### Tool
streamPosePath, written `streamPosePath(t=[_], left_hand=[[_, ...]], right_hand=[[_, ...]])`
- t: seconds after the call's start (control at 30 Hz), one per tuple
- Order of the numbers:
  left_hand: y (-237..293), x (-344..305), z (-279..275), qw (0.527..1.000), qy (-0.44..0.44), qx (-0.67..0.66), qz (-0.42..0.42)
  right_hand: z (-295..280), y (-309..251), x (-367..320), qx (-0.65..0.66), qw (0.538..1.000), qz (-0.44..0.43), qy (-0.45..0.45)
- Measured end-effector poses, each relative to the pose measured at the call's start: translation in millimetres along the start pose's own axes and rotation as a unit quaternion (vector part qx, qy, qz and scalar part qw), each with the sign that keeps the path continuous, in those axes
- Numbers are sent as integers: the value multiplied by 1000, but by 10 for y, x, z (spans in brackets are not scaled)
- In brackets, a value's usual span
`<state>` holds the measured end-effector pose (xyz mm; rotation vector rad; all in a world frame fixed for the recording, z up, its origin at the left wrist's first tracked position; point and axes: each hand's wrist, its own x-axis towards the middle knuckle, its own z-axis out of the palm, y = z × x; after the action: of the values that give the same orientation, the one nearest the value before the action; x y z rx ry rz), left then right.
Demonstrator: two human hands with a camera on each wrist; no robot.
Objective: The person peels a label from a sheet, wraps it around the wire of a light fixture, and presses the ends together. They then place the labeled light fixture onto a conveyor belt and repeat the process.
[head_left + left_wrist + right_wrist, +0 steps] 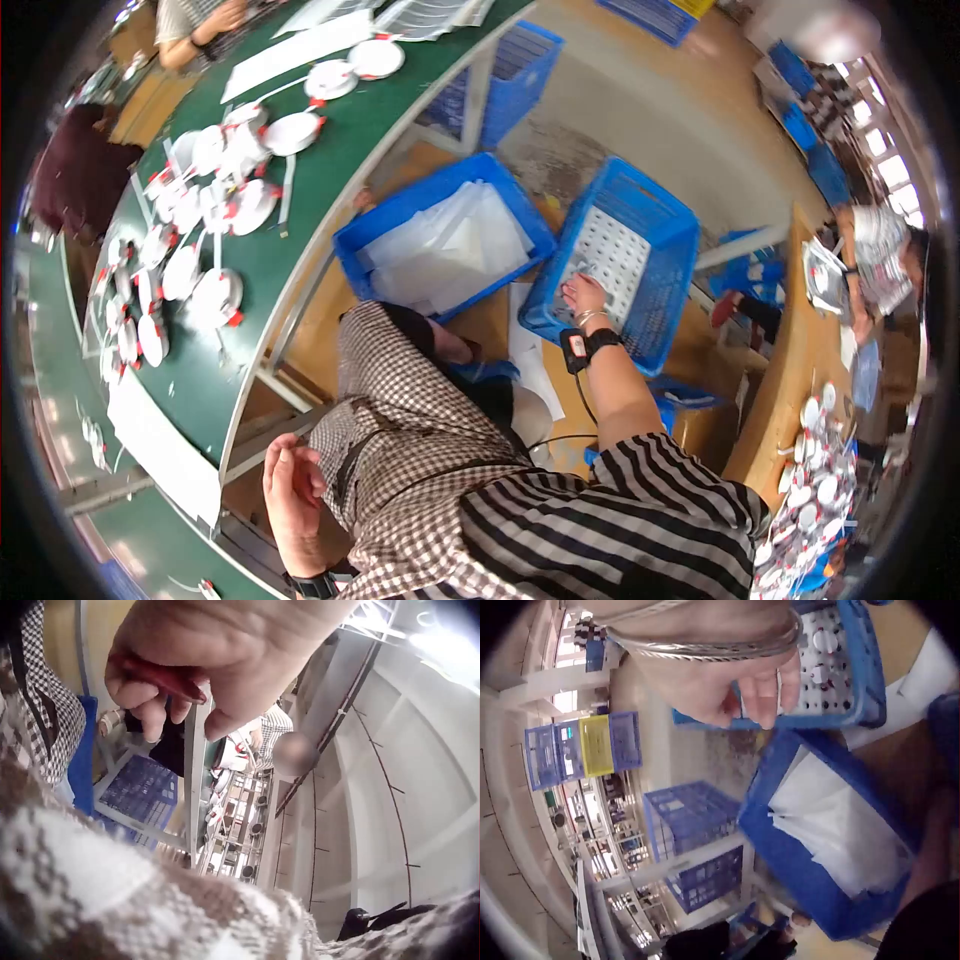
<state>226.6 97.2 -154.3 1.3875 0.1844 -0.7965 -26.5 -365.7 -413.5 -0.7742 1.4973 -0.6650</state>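
My right hand (585, 293) hangs over a white tray (612, 245) full of holes inside a blue crate (668, 210). In the right wrist view the fingers of this hand (705, 682) are loosely bent near the tray (829, 694), with nothing visibly gripped. Small white round pieces (825, 641) sit on that tray. My left hand (293, 490) is raised beside the checked apron, away from the crates, its fingers loosely curled. Between the fingers of the left hand (202, 660), a dark red patch shows; I cannot tell what it is.
A blue bin (350, 245) with white sheets (440, 250) stands left of the crate. White discs with red parts (293, 133) cover the green table (265, 260). More lie on the right-hand table (790, 400). Other people sit at both sides.
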Motion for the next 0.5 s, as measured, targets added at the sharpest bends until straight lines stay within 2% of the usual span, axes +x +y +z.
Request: streamPosePath(t=[0.07,0.1,0.13,0.17,0.23,0.27,0.3,0.33,0.4,0.43,0.47,0.5], left_hand=[[1,-45,-104,999,1,-40,-2],[6,-53,-194,997,1,-73,-12],[60,-109,-216,998,22,-53,4],[84,-141,-300,997,24,-67,-1],[175,-214,-417,996,62,-56,16],[206,-271,-463,994,82,-52,45],[229,-337,-574,994,63,-45,82],[226,-384,-655,987,97,-46,122],[275,-521,-812,967,177,-32,182],[295,-571,-896,950,225,-38,211],[313,-622,-1031,935,268,-19,232],[335,-679,-1178,918,309,0,249]], right_hand=[[228,13,-72,-19,996,-17,-84],[335,50,-72,3,986,-36,-160],[568,-76,-271,-16,981,-39,-191],[851,-226,-572,8,979,-45,-199],[1341,-432,-1038,-18,954,-74,-291],[1617,-569,-1407,-43,931,-89,-352],[1835,-707,-1848,-64,906,-107,-404],[2045,-834,-2300,-97,877,-106,-458],[2389,-897,-3090,-166,772,-177,-587],[2519,-924,-3464,-194,707,-183,-655],[2637,-900,-3840,-205,660,-184,-699],[2772,-840,-4091,-226,548,-307,-744]])
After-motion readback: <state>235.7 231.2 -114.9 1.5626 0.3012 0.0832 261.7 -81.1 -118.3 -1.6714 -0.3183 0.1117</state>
